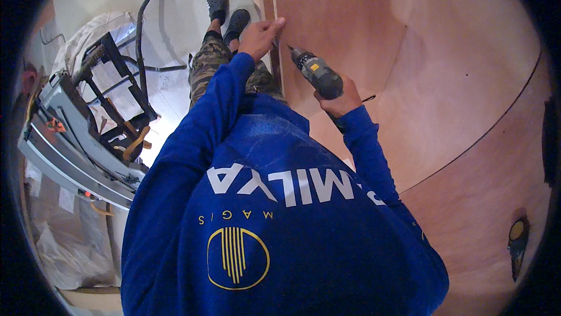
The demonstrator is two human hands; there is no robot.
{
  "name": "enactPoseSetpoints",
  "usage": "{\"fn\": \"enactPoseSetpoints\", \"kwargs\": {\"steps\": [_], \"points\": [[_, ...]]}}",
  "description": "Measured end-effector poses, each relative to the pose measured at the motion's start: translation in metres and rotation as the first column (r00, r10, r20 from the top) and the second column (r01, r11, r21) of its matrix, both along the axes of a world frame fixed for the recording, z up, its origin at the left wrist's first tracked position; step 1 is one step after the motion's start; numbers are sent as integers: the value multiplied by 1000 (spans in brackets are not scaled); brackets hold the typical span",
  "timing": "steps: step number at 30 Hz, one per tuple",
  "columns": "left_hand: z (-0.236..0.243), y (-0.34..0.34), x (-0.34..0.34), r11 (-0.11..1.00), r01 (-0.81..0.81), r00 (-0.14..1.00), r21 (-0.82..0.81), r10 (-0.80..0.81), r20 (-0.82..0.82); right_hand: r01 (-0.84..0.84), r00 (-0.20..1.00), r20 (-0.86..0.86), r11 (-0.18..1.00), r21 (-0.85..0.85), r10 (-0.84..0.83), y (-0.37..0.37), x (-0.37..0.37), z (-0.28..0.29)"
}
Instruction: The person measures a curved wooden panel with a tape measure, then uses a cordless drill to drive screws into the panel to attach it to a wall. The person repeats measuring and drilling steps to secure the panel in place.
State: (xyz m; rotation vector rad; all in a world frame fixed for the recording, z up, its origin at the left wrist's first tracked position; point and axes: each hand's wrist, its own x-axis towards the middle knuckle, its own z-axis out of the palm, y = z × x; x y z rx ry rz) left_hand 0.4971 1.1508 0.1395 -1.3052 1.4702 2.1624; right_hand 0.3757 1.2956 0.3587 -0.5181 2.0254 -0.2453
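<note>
My right hand [343, 99] is wrapped round the grip of a grey and black cordless drill [317, 73] with a yellow patch. The drill is held over a reddish-brown wooden panel [350, 18], its thin bit pointing up and left toward the panel's left edge. At that edge lies my left hand [260, 38], fingers closed together and their tips reaching over the edge strip [276, 62]. Whether they pinch the strip or some small thing is hidden. The drill's bit is a short way from the left fingertips, apart from them.
To my left stands a large grey and black machine [87, 123] with metal rails. A black hose [140, 35] rises beside it over the pale floor. Plastic sheeting [76, 234] lies behind. At the right, a dark tool [516, 243] rests on the wood, beyond a curved dark seam.
</note>
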Motion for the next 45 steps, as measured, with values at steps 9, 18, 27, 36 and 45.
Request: {"fn": "enactPoseSetpoints", "kwargs": {"steps": [9, 18, 27, 36, 45], "points": [[17, -10, 0, 996, -10, 998, -88, 4, -65, -131, 989, 76, 985, 114, 123, -3, -18, -5], [23, -14, -2, 1000, -15, 1000, -20, 15, 2, -289, 957, 100, 936, 199, 274, -23, -30, -6], [24, -15, -2, 998, 24, 999, 59, -26, 40, -342, 934, 176, 918, 201, 310, -37, -35, -1], [25, -14, -1, 997, 40, 995, 67, -46, 87, -489, 872, 194, 802, 343, 449, -42, -36, -7], [28, -18, -5, 998, 51, 996, 46, -54, 65, -588, 804, 154, 728, 351, 575, -50, -35, -10]]}}
